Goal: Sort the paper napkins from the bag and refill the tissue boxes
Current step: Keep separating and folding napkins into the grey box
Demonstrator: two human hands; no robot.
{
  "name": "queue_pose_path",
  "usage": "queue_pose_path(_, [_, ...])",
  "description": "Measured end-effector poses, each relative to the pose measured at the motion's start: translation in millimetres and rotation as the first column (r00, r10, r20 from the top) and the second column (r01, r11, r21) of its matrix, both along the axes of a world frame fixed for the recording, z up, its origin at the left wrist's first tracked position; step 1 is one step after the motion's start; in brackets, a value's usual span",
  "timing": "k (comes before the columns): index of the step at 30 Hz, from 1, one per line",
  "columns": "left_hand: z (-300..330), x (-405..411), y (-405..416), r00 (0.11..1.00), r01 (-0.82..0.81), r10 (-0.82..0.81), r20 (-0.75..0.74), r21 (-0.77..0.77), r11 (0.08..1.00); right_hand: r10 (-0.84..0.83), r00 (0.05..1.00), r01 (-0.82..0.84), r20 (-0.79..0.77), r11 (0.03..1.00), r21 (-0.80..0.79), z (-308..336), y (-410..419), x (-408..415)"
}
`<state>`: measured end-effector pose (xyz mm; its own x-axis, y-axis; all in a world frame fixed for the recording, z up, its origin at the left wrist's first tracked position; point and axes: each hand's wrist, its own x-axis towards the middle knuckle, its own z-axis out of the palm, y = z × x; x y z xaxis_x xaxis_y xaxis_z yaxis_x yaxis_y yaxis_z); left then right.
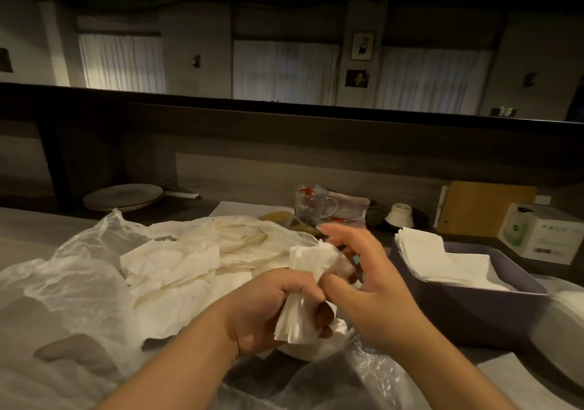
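Left hand [268,308] grips napkin wad [303,296], long axis upright. Right hand [363,270], fingers spread, touches its top. Tissue box [474,308] sits just right, nearer right hand.

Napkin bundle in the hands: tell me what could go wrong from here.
1. The left hand grips the napkin bundle tightly at its middle, so the sheets may crease.
2. The tissue box already holds a stack; more napkins may overfill it.
3. The glass mug stands behind the bag, so a sweep might topple it.
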<state>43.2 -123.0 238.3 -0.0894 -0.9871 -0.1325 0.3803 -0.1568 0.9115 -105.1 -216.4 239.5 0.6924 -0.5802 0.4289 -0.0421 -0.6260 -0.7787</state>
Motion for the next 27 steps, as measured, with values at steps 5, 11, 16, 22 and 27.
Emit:
queue_pose_path(5, [-1.9,4.3,-1.1,0.997,0.068,-0.067,-0.024,0.023,0.997,-0.027,1.0,0.028,0.015,0.997,-0.067,-0.4,0.7,0.3])
queue_pose_path(11, [0.0,9.5,1.4,0.988,0.15,-0.15,-0.017,-0.025,0.988,-0.07,0.997,0.068,-0.02,0.994,-0.084,2.7,-1.8,-2.3])
queue_pose_path(16, [-1.6,16.0,3.9,0.972,0.234,-0.233,0.026,-0.072,0.97,-0.133,0.969,0.084,-0.207,0.969,-0.231,2.3,-7.4,-3.4])
queue_pose_path(22, [-3.8,17.3,0.5,0.987,0.113,-0.114,0.115,0.014,0.993,-0.033,0.988,0.021,-0.153,0.996,-0.083,4.0,-5.0,-3.5])
queue_pose_path(27, [-3.6,14.3,-0.5,0.947,0.192,-0.203,0.251,0.066,0.979,0.062,0.99,-0.056,-0.129,0.997,0.044,4.9,-2.6,-2.6])
